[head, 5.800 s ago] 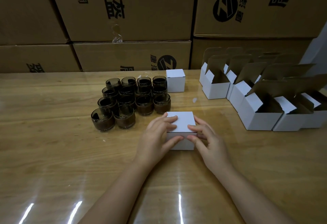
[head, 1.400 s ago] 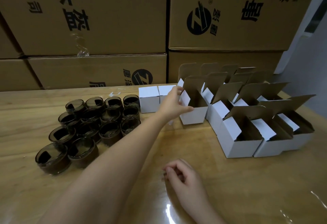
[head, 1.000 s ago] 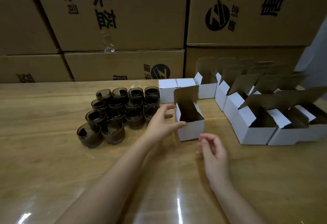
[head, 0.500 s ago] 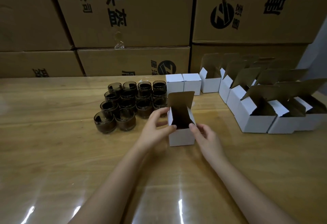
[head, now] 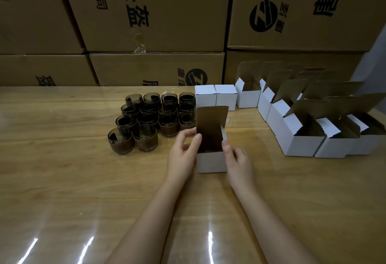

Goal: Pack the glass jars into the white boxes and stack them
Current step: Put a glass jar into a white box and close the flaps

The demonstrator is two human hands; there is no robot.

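Two hands hold one open white box [head: 211, 162], upright on the table [head: 62, 180] with its lid flap raised. Left hand [head: 183, 155] fingers curl round its left wall; right hand [head: 238, 161] pinches its right wall. Glass jars [head: 154, 121] stand clustered just left of it. Two closed boxes [head: 216, 96] sit behind.

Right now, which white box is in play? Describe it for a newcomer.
On the wooden table, just right of the glass jars, one open white box stands between the left hand and right hand. Unlike the other boxes, it stands alone nearest the camera.
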